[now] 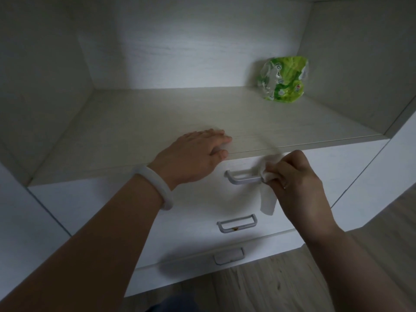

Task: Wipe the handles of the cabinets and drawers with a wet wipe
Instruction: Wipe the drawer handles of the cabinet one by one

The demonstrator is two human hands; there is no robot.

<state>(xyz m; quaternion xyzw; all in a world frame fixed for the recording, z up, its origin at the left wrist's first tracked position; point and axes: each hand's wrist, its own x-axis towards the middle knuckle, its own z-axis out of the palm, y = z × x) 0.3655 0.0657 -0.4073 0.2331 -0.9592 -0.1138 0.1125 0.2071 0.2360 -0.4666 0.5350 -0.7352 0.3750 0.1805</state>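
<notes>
The right hand (299, 183) pinches a white wipe (267, 194) in curled fingers and holds it against the right end of the top handle (242, 177), on the uppermost drawer front; the wipe bunches above the bar at the fingertips, and a loose flap hangs below the hand over the drawer front. The left hand (195, 158) lies flat with straight fingers on the front edge of the shelf (157, 122) just above that drawer, holding nothing, a pale bangle (155, 188) on its wrist. Below are a second handle (236, 222) with a small brown spot on its bar, and a third handle (228, 255). In the open cabinet, a crumpled green pack (284, 78) stands at the shelf's back right.
</notes>
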